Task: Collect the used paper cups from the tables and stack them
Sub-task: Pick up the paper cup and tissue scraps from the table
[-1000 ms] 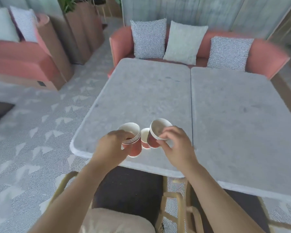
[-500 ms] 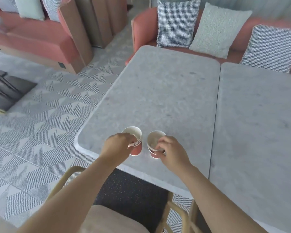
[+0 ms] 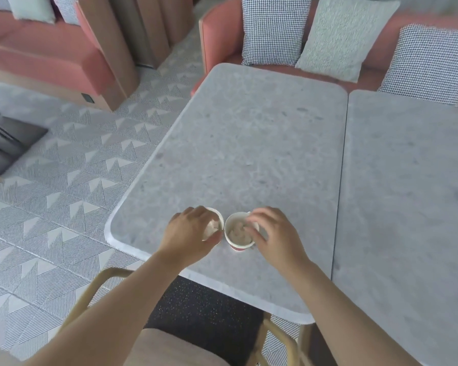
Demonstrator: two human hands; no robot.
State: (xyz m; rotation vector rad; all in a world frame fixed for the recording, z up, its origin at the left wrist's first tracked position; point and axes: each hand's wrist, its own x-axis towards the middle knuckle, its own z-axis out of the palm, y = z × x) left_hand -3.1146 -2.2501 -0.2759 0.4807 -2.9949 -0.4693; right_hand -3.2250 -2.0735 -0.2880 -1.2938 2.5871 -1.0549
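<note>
1. Cups in position: the left cup (image 3: 214, 227) and the right cup (image 3: 237, 232) stand upright on the grey bench (image 3: 249, 143) near its front left corner. Their rims are touching or just beside each other; which cannot be told. Both are white inside, and the right one shows a red base.
2. Grip: the left hand (image 3: 191, 233) lies over the left cup with its fingers curled round the rim, hiding most of it. The right hand (image 3: 274, 239) pinches the far rim of the right cup with fingers narrow, though blur hides the exact contact.
3. Step in hand (judged): joining the two cups into one stack. To do it well, one cup should be kept planted on the bench and the other lifted straight up clear of the rim. It should then be centred mouth-up above the first and lowered squarely, since a tilted entry would catch or crush the thin paper wall. Any dregs call for a level carry.
4. Count: two cups are visible, though whether either is already a nest of several cannot be told. There are also two hands, two bench tops side by side, the second bench (image 3: 407, 180) to the right, and one sofa (image 3: 217, 38) behind with three cushions (image 3: 273, 30).
</note>
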